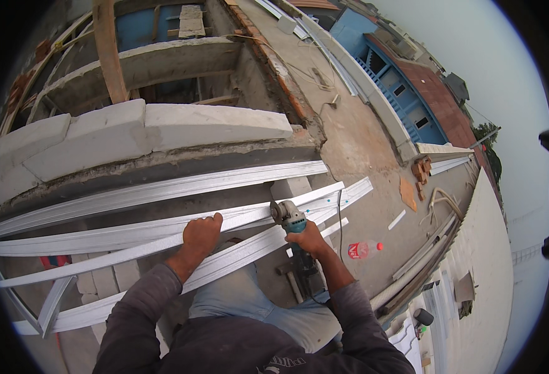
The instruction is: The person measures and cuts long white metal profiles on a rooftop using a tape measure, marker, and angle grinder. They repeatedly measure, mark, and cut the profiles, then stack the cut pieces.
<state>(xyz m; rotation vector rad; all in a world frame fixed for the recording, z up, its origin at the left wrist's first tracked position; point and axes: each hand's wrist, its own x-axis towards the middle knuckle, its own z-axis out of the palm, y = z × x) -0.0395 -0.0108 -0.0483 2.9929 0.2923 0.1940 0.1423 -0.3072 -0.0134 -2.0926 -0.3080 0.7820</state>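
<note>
Blocks (100, 134) edge the left; your left hand (203, 235) is closed on a silver channel (131, 250); the angle grinder (295, 220) beside it sits clasped in your right hand (308, 239); rightward, concrete floor (374, 212) and a blue building (391, 88).

Left hand (202, 237) curled, knuckles up, right hand (307, 238) wrapped in a grip, wrists (178, 264) bare, dark-sleeved forearms (148, 298) extended forward, angled inward

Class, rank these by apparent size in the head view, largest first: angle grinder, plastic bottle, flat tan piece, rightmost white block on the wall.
1. Rightmost white block
2. Angle grinder, partly covered by the right hand
3. Plastic bottle and flat tan piece: too alike to rank
</note>
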